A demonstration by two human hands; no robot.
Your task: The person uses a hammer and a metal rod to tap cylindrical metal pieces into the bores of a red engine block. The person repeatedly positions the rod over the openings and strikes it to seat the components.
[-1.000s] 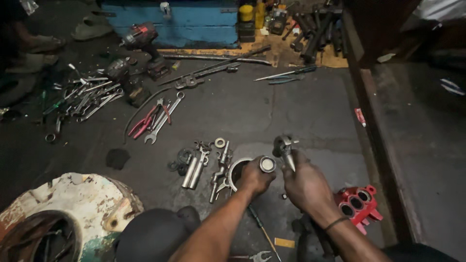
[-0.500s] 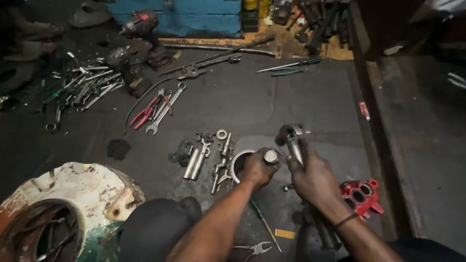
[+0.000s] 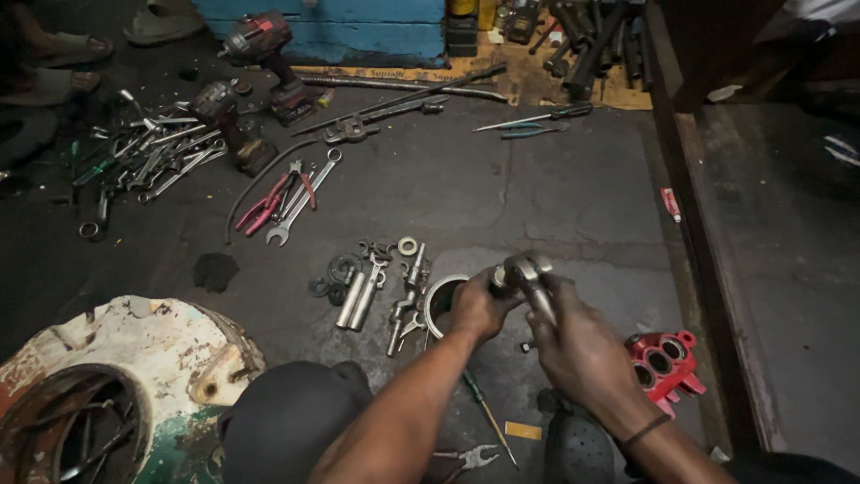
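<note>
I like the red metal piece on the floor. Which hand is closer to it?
Right. The right hand is just left of the red metal piece, nearly beside it. The left hand is farther left, by the metal ring.

Dim light falls on a dark, stained concrete floor point(image 3: 555, 206), with a blue crate point(image 3: 358, 27) at the far edge and a wooden beam point(image 3: 708, 269) along the right.

A silvery metal fitting point(image 3: 527, 269) is gleaming against the dark grey floor point(image 3: 555, 197). A bright red casting point(image 3: 664, 360) is glowing at near right, red-handled pliers point(image 3: 269, 202) are showing at far left, and a blue crate point(image 3: 358, 27) is standing out farthest back.
</note>
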